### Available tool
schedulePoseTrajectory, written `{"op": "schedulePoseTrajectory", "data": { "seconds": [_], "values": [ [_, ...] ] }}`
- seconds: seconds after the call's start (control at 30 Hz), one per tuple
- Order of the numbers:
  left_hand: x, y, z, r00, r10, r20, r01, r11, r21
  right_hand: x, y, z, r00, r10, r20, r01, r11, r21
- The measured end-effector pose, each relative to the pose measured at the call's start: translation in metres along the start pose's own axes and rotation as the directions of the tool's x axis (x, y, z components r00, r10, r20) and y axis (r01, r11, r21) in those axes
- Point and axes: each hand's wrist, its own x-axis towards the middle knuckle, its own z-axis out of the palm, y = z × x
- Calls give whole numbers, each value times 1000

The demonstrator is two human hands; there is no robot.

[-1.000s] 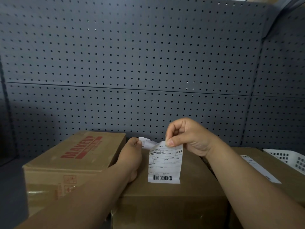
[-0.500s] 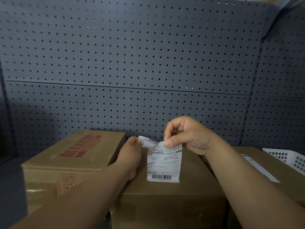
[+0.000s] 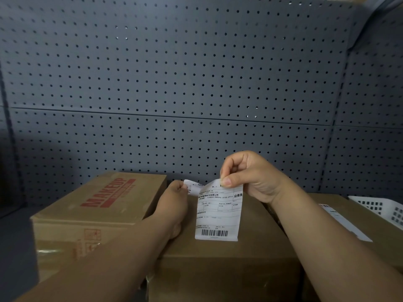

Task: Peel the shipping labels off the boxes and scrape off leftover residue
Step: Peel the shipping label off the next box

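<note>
A white shipping label point(image 3: 218, 214) with a barcode hangs above the middle cardboard box point(image 3: 229, 258). My right hand point(image 3: 250, 177) pinches its top right edge between thumb and forefinger. My left hand point(image 3: 174, 205) pinches the label's other top corner, which curls back to the left. Whether the label's lower edge touches the box top I cannot tell. A second cardboard box point(image 3: 370, 232) on the right carries its own white label point(image 3: 344, 221), stuck flat on top.
A cardboard box printed MAKEUP in red point(image 3: 98, 203) stands to the left, touching the middle box. A white perforated plastic basket point(image 3: 383, 208) sits at the far right. A dark grey pegboard wall point(image 3: 174, 94) rises directly behind the boxes.
Both hands and the label have stayed almost still; the label is held the same way throughout.
</note>
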Motion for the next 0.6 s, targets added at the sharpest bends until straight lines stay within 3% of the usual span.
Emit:
{"op": "schedulePoseTrajectory", "data": {
  "seconds": [0.6],
  "values": [
    [-10, 7, 0, 1000, 1, 9, -1, 1000, 0, 3, 4, -2, 997, -56, -53, 59, 996, 72]
  ]
}}
